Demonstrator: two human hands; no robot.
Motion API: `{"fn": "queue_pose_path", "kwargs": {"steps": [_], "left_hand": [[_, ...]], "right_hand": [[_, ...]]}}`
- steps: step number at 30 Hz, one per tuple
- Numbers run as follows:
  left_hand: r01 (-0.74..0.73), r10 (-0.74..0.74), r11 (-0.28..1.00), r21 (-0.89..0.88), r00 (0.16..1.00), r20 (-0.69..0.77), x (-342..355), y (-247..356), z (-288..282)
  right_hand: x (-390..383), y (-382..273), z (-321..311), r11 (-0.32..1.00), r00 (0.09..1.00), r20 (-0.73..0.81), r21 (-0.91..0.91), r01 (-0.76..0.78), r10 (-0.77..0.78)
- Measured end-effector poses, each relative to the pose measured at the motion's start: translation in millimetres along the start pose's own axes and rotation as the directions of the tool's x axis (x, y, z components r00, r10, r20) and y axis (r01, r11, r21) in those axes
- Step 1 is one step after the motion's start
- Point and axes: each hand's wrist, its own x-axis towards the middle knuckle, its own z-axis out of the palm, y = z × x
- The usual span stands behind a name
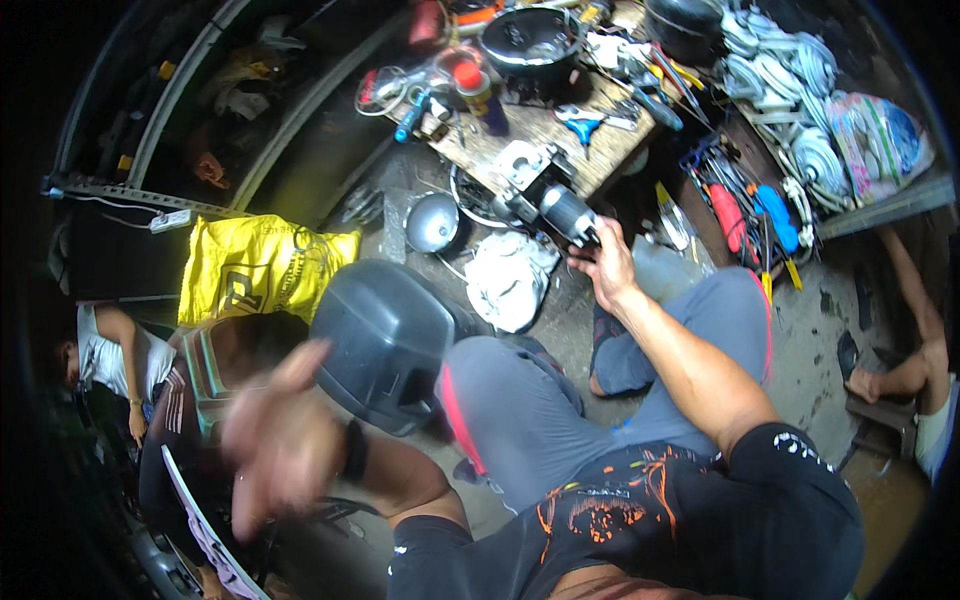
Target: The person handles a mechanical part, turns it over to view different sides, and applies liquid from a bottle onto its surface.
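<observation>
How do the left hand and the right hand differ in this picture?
The left hand shows nothing in its grasp; the right hand has its fingers on the machine.
The left hand looks blurred, the right hand fairly sharp.
The left hand has a black band at its wrist; the right hand has none.
Both are ungloved.

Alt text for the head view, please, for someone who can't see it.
A person's right hand touches the end of a metal, motor-like part at the edge of a cluttered wooden workbench, while the left hand, blurred, is spread open out to the left. A black case and yellow bag are on that side; hand tools at right.
</observation>
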Motion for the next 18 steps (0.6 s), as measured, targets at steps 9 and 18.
{"fn": "queue_pose_path", "kwargs": {"steps": [9, 18], "left_hand": [[-0.9, 0.9, 0.427, -0.092, 0.412, 0.14, 58.8, 188.6, 73.5], [-0.925, 0.926, 0.371, -0.085, 0.362, 0.108, 52.3, 204.8, 92.6]], "right_hand": [[8.0, 3.8, 2.4, 0.999, 0.999, 0.004, 0.004, 0.035, -0.035], [9.8, 3.4, 2.9, 1.0, 1.0, -0.002, 0.02, 0.019, -0.019]]}}
